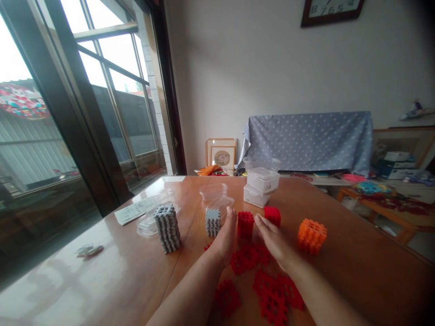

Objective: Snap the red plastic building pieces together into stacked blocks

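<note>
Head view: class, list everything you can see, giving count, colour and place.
Wooden table: one, brown, foreground.
Grey plastic grid-tile stacks: two, grey, table left of centre.
Red plastic grid cubes: two, red, table centre.
Orange plastic grid cube: one, orange, right of the red cubes.
Flat red grid tiles: several, red, nearest the camera.
Clear plastic tubs: several stacked, clear and white, table's far side.
Dotted cloth: one, blue-grey, against wall.
Left hand: open, left of nearer cube.
Right hand: open, right of it.
</note>
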`<action>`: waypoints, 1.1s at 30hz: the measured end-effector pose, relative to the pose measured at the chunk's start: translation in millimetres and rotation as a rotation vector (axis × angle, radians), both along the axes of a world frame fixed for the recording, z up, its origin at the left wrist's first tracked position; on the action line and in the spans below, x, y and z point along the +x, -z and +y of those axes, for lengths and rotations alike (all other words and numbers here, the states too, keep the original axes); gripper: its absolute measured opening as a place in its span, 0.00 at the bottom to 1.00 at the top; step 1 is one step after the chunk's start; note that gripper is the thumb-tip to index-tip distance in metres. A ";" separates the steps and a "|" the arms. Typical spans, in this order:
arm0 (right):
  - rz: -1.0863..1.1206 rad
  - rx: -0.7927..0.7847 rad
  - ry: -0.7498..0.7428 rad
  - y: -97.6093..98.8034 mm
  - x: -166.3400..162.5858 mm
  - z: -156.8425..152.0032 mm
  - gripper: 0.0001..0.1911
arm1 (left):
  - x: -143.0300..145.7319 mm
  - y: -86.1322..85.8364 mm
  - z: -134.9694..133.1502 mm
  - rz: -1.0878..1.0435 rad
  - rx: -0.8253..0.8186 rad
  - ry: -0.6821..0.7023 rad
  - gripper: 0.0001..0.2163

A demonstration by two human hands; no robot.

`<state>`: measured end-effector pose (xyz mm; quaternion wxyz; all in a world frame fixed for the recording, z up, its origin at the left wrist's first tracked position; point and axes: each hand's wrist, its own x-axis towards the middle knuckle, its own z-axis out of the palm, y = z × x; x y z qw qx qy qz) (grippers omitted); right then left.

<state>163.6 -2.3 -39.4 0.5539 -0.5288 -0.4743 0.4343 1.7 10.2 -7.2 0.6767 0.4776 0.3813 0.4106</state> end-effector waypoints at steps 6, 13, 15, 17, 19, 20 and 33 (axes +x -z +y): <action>-0.330 0.092 0.006 2.6 21.2 -0.1 0.17 | -7.4 9.6 1.2 0.126 0.149 -0.134 0.36; -0.554 0.103 -0.183 1.7 21.0 -14.9 0.09 | -15.9 4.2 1.5 0.476 0.274 -0.291 0.04; -0.578 0.112 -0.185 1.0 20.7 -15.6 0.09 | -18.3 5.5 3.2 0.496 0.259 -0.303 0.02; -0.579 0.122 -0.136 3.1 22.0 -12.3 0.10 | -19.8 8.7 5.4 0.505 0.254 -0.292 0.02; -0.564 0.116 -0.057 8.0 23.7 -6.7 0.13 | -19.6 13.2 7.5 0.497 0.261 -0.291 0.03; -0.553 0.108 -0.018 11.0 24.2 -3.7 0.16 | -18.9 15.7 8.2 0.481 0.267 -0.293 0.04; -0.463 0.080 -0.003 30.7 15.1 5.6 0.30 | -7.8 43.4 11.4 0.188 0.284 -0.092 0.37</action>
